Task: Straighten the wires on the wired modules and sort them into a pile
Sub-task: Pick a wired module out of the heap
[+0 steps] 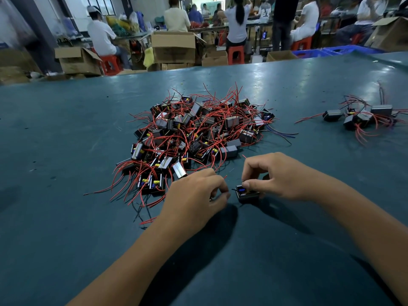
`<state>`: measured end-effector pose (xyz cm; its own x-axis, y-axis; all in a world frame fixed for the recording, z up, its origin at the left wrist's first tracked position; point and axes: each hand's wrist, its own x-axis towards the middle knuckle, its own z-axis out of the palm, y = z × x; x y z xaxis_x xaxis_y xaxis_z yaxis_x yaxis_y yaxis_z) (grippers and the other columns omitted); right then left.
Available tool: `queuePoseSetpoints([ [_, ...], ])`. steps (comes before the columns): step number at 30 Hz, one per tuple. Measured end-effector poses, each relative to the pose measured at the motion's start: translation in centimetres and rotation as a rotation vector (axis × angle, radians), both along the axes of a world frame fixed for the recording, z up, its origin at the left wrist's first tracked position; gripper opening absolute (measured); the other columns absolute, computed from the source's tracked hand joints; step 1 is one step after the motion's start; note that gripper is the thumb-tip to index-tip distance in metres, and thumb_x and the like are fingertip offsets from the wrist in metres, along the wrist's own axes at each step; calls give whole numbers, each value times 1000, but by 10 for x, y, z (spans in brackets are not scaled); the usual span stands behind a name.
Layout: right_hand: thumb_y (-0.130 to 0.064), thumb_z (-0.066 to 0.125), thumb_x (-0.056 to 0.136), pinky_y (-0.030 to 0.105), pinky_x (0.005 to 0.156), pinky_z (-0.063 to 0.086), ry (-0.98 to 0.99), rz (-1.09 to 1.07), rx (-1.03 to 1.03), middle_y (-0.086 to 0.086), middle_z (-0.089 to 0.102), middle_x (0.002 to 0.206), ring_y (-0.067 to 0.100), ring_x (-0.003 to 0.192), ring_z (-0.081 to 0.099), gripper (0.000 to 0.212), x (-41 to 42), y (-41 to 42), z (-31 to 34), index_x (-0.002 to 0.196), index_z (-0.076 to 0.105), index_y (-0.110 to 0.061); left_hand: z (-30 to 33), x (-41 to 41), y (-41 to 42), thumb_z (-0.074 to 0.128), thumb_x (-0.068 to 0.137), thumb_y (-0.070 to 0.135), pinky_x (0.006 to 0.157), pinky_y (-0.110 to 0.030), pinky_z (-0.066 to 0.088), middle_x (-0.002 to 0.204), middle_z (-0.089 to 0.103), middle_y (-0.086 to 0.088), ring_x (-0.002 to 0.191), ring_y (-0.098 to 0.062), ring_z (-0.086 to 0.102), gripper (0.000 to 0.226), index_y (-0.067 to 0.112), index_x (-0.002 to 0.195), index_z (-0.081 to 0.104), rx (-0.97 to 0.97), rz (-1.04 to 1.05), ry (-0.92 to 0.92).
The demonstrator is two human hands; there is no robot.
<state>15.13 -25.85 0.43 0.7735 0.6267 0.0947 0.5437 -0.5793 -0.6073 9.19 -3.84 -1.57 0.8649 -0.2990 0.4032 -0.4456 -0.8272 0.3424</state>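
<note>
hands 2 [194,195] | module piles 2 [198,133] | held module 1 [247,193] | cardboard boxes: several [173,48]

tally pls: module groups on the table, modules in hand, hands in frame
Large tangled pile of wired modules: 1
Small group of wired modules at far right: 1
Single module held by the right hand: 1
Hands, counting the left hand: 2
Total: 5

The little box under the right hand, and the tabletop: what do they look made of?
The box looks like matte black plastic, with blue and yellow parts showing inside. The tabletop looks like a teal rubbery or vinyl sheet: semi-glossy, scuffed, reflecting light. The right hand pinches the box, so its sides are partly hidden.
</note>
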Motion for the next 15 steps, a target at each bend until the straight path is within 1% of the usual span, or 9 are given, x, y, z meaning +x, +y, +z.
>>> queuePoseSetpoints([
  [1, -22, 71, 90, 15, 65, 48, 5, -4, -6, -12, 70, 77, 7, 70, 68, 12, 0, -1, 0, 81, 63, -25, 1, 0, 1, 73, 88, 33, 58, -30, 40, 74, 48, 13, 68, -5, 46, 8, 27, 84, 69, -16, 3, -15],
  [3, -24, 71, 90, 12, 65, 45, -14, -17, -30, -14, 70, 76, 1, 70, 66, 12, 0, -3, 1, 81, 64, -27, 1, 0, 2, 73, 88, 32, 59, -31, 43, 75, 50, 12, 68, -8, 49, 9, 25, 84, 69, -30, 13, -21],
  [5, -27, 72, 89, 11, 67, 43, -52, -27, -50, -15, 69, 78, -1, 75, 64, 11, 0, -4, 2, 82, 64, -28, 1, 1, 2, 70, 91, 35, 61, -31, 41, 77, 49, 13, 69, -7, 46, 10, 25, 86, 68, -22, 23, -12],
  [6, -29, 73, 88, 11, 67, 44, -61, -23, -46, -16, 69, 79, -1, 76, 63, 9, -1, -4, 3, 82, 65, -29, 0, 1, 2, 67, 93, 37, 62, -30, 39, 80, 49, 14, 71, -6, 45, 12, 26, 89, 68, -11, 26, -4],
  [8, -33, 75, 86, 11, 67, 44, -73, 4, -29, -17, 67, 82, 1, 77, 62, 8, -3, -3, 3, 84, 67, -32, -1, 3, 0, 60, 97, 42, 65, -30, 39, 88, 52, 14, 78, -7, 48, 18, 26, 95, 66, 30, 34, 14],
  [10, -36, 76, 84, 14, 69, 45, -78, 39, -12, -17, 66, 86, 5, 80, 62, 10, -4, -1, 3, 87, 66, -35, -2, 4, 0, 53, 99, 45, 67, -30, 40, 95, 55, 12, 86, -6, 50, 22, 26, 100, 64, 70, 40, 31],
  [13, -33, 75, 85, 25, 75, 51, 1, 56, 70, -15, 69, 95, 9, 89, 65, 15, -3, -1, 3, 96, 65, -34, -2, 5, 2, 50, 100, 47, 67, -29, 37, 97, 54, 12, 85, -5, 46, 26, 24, 101, 62, 86, 36, 38],
  [14, -32, 75, 86, 25, 76, 50, 19, 51, 82, -16, 69, 97, 8, 92, 65, 17, -2, -1, 2, 98, 64, -34, -1, 5, 3, 49, 100, 47, 67, -29, 37, 97, 54, 11, 83, -3, 44, 26, 24, 100, 62, 87, 34, 37],
  [15, -32, 76, 85, 21, 76, 48, 15, 45, 73, -18, 69, 96, 6, 93, 65, 18, -2, -1, 0, 99, 64, -34, -1, 5, 3, 48, 100, 47, 67, -29, 39, 97, 54, 12, 81, -2, 42, 27, 24, 100, 61, 88, 32, 36],
])
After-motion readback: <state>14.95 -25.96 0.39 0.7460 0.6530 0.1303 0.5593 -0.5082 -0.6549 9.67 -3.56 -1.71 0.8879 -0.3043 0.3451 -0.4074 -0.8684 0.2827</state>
